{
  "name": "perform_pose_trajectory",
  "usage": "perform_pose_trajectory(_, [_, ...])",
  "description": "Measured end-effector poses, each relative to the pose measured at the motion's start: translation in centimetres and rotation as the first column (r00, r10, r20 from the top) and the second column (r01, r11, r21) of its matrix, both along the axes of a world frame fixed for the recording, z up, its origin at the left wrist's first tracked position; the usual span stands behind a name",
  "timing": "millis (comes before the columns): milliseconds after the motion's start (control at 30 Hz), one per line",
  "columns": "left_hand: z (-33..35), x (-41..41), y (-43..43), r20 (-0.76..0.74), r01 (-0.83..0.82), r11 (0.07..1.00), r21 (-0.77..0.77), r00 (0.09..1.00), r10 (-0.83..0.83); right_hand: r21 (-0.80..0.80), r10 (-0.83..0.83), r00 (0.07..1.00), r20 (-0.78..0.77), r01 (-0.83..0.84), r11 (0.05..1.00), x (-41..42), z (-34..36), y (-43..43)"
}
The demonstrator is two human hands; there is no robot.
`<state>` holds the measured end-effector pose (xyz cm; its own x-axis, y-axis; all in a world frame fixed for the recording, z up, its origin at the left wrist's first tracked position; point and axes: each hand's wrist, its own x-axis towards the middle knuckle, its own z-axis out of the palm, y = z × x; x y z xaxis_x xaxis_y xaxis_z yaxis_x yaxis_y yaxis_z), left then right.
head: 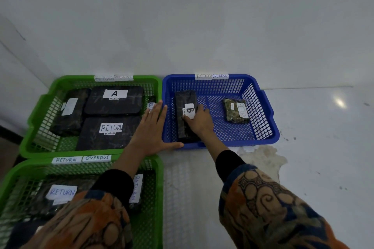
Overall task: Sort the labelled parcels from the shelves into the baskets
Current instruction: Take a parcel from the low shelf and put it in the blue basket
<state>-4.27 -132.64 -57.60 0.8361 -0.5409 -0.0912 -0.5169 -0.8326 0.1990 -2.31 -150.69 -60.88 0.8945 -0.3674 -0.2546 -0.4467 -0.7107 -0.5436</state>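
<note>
The black parcel (185, 99) is a long, flat packet in dark, faintly streaked wrap. It bears a white label (189, 110) with a bold "B" and small print beneath, too small to read. It lies lengthwise in the left part of the blue basket (232, 144). The right hand (199, 121) grips it, fingers curled over its top. The left hand (151, 131) lies flat and spread on the far green basket's (40, 107) right rim, thumb touching the blue basket's corner. A small mottled parcel (235, 111) sits well apart to the right.
</note>
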Motion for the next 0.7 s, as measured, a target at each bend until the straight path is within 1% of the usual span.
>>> perform_pose_trajectory(67, [0.1, 0.0, 0.0, 0.0, 0.002, 1.0, 0.004, 1.0, -0.002, 0.027, -0.008, 1.0, 0.02, 0.008, 1.0, 0.4, -0.2, 1.0])
perform_pose_trajectory(167, [0.1, 0.0, 0.0, -0.006, 0.001, 1.0, 0.008, 1.0, -0.001, 0.051, 0.019, 1.0, 0.006, -0.019, 0.999, 0.9, -0.2, 1.4])
perform_pose_trajectory(233, [0.1, 0.0, 0.0, -0.005, 0.001, 1.0, 0.016, 1.0, -0.001, 0.028, 0.019, 1.0, 0.01, -0.02, 0.999, 0.9, -0.1, 0.4])
perform_pose_trajectory(267, [0.1, 0.1, 0.0, -0.006, 0.002, 1.0, 0.017, 1.0, -0.002, -0.031, 0.004, 1.0, 0.021, -0.003, 1.0, 0.7, 0.0, -0.4])
perform_pose_trajectory(300, [0.1, 0.1, 0.0, -0.006, 0.003, 1.0, 0.019, 1.0, -0.003, -0.122, -0.024, 0.999, 0.045, 0.03, 0.992, 0.5, 0.3, -1.4])
perform_pose_trajectory(367, [0.2, 0.0, 0.0, -0.005, 0.006, 1.0, 0.016, 1.0, -0.006, -0.298, -0.118, 0.986, 0.114, 0.148, 0.943, -0.2, 0.9, -3.6])
perform_pose_trajectory(433, [0.2, 0.0, 0.1, -0.01, 0.009, 1.0, -0.002, 1.0, -0.009, -0.361, -0.267, 0.954, 0.14, 0.3, 0.883, -0.9, 1.4, -6.0])
perform_pose_trajectory(467, [0.2, 0.0, 0.1, -0.011, 0.01, 1.0, -0.008, 1.0, -0.01, -0.36, -0.341, 0.932, 0.121, 0.362, 0.86, -1.1, 1.4, -7.1])
perform_pose_trajectory(533, [0.1, 0.0, 0.1, -0.008, 0.012, 1.0, -0.015, 1.0, -0.012, -0.338, -0.434, 0.9, 0.045, 0.423, 0.841, -1.6, 1.1, -8.7])
perform_pose_trajectory(633, [-0.1, 0.0, 0.1, -0.002, 0.013, 1.0, -0.028, 1.0, -0.013, -0.25, -0.435, 0.897, -0.077, 0.405, 0.879, -1.9, 0.1, -10.1])
perform_pose_trajectory(700, [-0.1, 0.0, 0.2, -0.001, 0.015, 0.999, -0.04, 1.0, -0.015, -0.218, -0.417, 0.903, -0.104, 0.388, 0.896, -1.7, -0.2, -10.6])
